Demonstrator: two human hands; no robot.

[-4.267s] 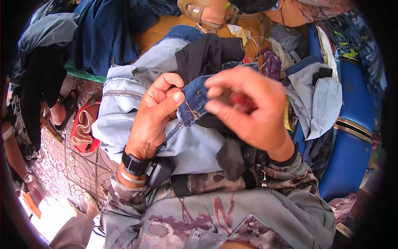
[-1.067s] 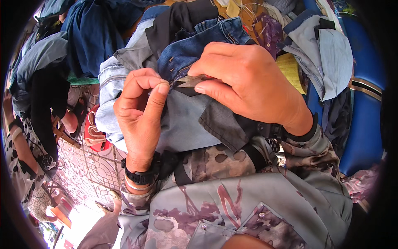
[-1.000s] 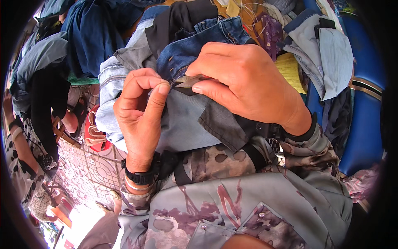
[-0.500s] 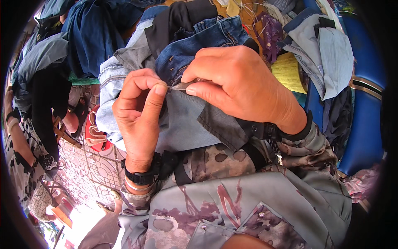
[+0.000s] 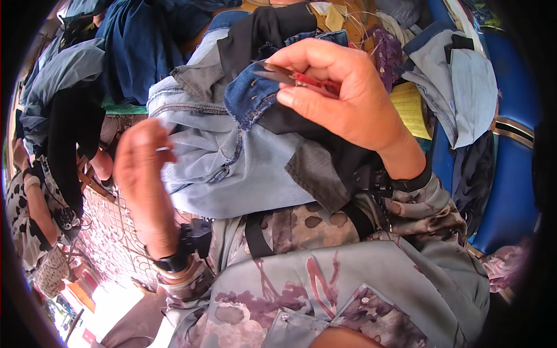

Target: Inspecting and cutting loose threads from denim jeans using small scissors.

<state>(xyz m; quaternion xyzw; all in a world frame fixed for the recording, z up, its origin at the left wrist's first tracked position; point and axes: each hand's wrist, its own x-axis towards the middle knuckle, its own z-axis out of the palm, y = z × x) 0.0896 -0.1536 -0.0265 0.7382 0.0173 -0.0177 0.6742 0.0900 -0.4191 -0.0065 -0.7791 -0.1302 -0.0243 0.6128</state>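
My right hand [image 5: 354, 95] is closed round a pair of red-handled thread snips [image 5: 310, 82]. Their dark pointed blades stick out to the left, above a dark blue denim piece [image 5: 250, 95] with stitching along its edge. My left hand [image 5: 142, 156] is off to the left, apart from the cloth and smeared by motion, so its fingers cannot be made out. Below and between the hands lies light blue denim [image 5: 249, 180], with a dark grey patch of cloth [image 5: 316, 177] on its right side.
Heaps of dark blue clothing [image 5: 136, 52] lie at the far left. At the right are a pale denim piece [image 5: 473, 93], a yellow item [image 5: 409, 104] and a blue padded seat [image 5: 510, 156]. Another person's arm [image 5: 40, 209] shows at the left edge.
My hands have come apart: the left swung left and down, away from the cloth, while the right rose slightly. The snips' red handles now show.
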